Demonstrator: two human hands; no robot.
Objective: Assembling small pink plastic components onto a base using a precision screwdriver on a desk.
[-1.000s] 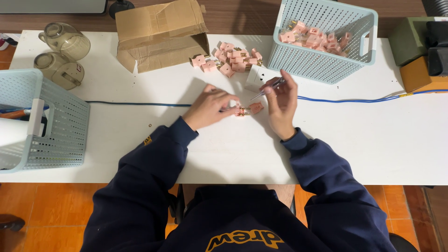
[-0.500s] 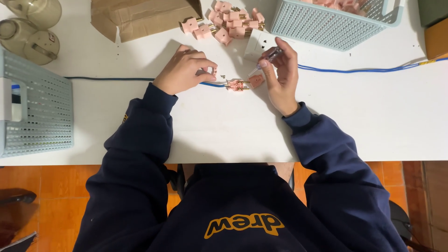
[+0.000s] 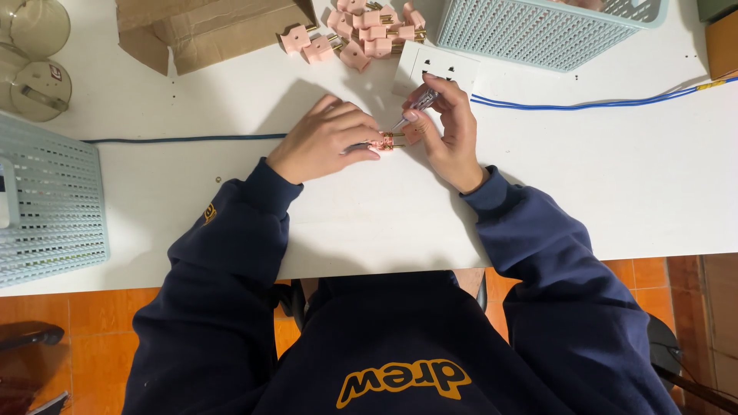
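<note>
a: head view, what's the setting?
b: white table (image 3: 630, 192) over orange floor tiles (image 3: 46, 307); a pile of plugs (image 3: 361, 27) lies beyond the hands.
a: and the grip?
b: left hand (image 3: 327, 138) pinches a pink plug (image 3: 384, 141), right hand (image 3: 446, 127) holds a screwdriver (image 3: 419, 104) to it. since earlier, the table looms closer.

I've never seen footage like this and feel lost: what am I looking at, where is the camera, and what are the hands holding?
The camera sits on a person's head and looks down, so you see their own dark blue sleeves and bare hands over a white table. The left hand pinches a small pink plastic plug with brass pins. The right hand holds a thin clear-handled tool against it. Behind lie a pile of similar pink plugs, a white socket plate, a torn cardboard box, light blue plastic baskets and a blue cable.
</note>
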